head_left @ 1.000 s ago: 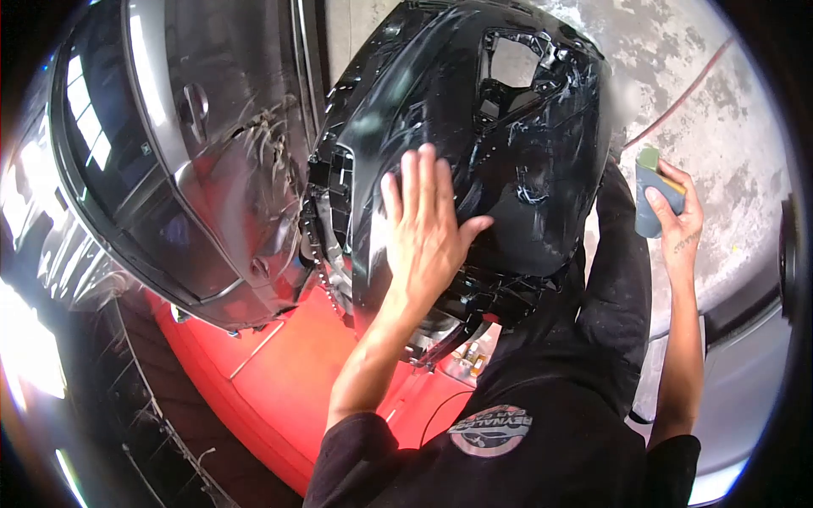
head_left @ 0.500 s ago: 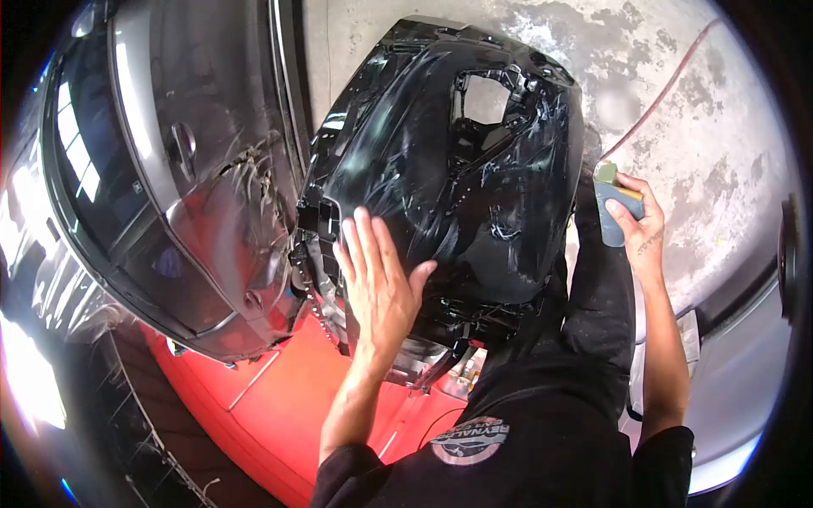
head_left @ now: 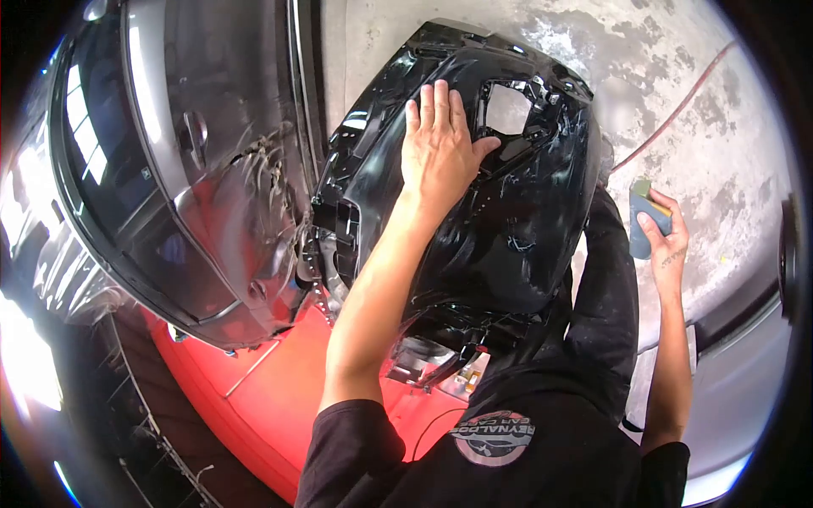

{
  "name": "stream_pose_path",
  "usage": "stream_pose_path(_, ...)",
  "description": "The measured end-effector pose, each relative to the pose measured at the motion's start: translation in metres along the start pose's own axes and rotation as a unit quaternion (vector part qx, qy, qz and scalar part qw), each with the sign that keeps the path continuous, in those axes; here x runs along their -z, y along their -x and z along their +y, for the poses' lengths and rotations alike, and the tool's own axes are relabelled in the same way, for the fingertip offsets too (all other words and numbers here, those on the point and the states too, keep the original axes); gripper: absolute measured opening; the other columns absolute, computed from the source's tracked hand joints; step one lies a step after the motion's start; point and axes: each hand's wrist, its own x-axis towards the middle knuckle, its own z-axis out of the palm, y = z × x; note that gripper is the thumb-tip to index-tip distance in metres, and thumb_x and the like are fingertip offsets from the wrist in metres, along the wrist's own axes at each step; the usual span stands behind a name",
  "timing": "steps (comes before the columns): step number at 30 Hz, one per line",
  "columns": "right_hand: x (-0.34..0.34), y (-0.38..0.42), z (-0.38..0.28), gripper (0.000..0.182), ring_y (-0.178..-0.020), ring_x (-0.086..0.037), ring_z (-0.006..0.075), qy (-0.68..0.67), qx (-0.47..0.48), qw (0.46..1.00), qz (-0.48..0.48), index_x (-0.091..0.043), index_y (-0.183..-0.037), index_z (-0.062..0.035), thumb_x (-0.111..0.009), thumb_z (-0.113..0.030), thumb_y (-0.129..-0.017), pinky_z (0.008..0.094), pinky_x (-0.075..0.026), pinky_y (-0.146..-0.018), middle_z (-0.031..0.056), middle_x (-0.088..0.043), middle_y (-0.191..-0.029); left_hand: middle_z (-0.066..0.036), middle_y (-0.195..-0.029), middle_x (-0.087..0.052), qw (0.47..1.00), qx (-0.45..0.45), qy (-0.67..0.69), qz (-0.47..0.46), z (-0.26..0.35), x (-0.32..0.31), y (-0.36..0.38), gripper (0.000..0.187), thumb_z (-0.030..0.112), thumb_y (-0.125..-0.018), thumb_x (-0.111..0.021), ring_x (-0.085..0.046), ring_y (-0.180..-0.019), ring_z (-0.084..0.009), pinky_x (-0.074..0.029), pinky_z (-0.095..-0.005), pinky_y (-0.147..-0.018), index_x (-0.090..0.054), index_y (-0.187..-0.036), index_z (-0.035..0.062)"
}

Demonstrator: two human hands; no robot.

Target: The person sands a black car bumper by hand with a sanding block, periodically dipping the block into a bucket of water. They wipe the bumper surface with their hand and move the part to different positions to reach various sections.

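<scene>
A glossy black car body panel [head_left: 474, 262], smeared with pale wet streaks, lies in front of me and has an opening near its far right. My left hand [head_left: 440, 152] rests flat on its upper part, fingers stretched out, left of that opening. Off to the right, away from the panel, my right hand [head_left: 665, 227] grips a sanding block [head_left: 641, 188] with a green end. Blue-grey sandpaper [head_left: 642, 237] is wrapped around the block, and my thumb presses on it.
At left stands a dark grey car [head_left: 169, 169] with a crumpled, torn rear side. Below it is a red surface [head_left: 262, 398]. A reddish hose [head_left: 686, 102] crosses the stained concrete floor [head_left: 660, 76]. A grey curved body [head_left: 745, 372] stands at lower right.
My left hand has slid up and away from me across the panel, from its near left part toward the opening. My right hand, still gripping the block, sits slightly lower and further right in view.
</scene>
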Motion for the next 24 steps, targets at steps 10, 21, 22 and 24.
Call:
stream_pose_path(10, -0.003, -0.004, 0.003, 0.04, -0.106, -0.066, 0.0132, -0.006, -0.008, 1.0, -0.005, -0.066, -0.134, -0.0023, -0.079, -0.012, -0.097, 0.0285, -0.053, -0.095, 0.0079, -0.073, -0.118, -0.033, -0.165, -0.036, 0.99, 0.113, -0.002, -0.083, -0.015, 0.077, 0.103, 0.089, 0.042, -0.098, -0.073, -0.035, -0.154, -0.0482, -0.027, -0.0562, -0.127, -0.037, -0.157, -0.0129)
stream_pose_path(21, 0.018, 0.007, 0.007, 0.038, -0.108, -0.067, 0.0134, -0.005, 0.01, 1.0, 0.023, -0.067, -0.133, -0.0045, -0.078, -0.009, -0.097, 0.0295, -0.053, -0.097, 0.0087, -0.074, -0.12, -0.027, -0.153, -0.051, 0.997, -0.076, -0.022, -0.023, -0.011, -0.034, -0.056, 0.083, 0.053, -0.096, -0.07, -0.043, -0.147, -0.0422, -0.038, -0.0528, -0.121, -0.05, -0.146, -0.0093)
stream_pose_path(22, 0.022, 0.008, 0.008, 0.038, -0.108, -0.067, 0.0134, -0.008, 0.01, 1.0, 0.019, -0.067, -0.133, -0.0045, -0.078, -0.009, -0.097, 0.0295, -0.053, -0.097, 0.0087, -0.074, -0.12, -0.027, -0.153, -0.051, 0.997, -0.073, -0.026, -0.025, -0.007, -0.043, -0.067, 0.083, 0.053, -0.096, -0.07, -0.043, -0.147, -0.0422, -0.038, -0.0528, -0.121, -0.05, -0.146, -0.0093)
stream_pose_path(24, 0.03, 0.01, 0.015, 0.038, -0.109, -0.067, 0.0144, 0.03, 0.019, 0.999, 0.033, -0.067, -0.134, -0.0055, -0.077, -0.008, -0.098, 0.0299, -0.053, -0.098, 0.0086, -0.074, -0.12, -0.026, -0.153, -0.051, 0.996, -0.078, -0.034, -0.039, 0.003, -0.054, -0.076, 0.081, 0.055, -0.096, -0.069, -0.043, -0.148, -0.0415, -0.036, -0.0552, -0.121, -0.053, -0.144, -0.0086)
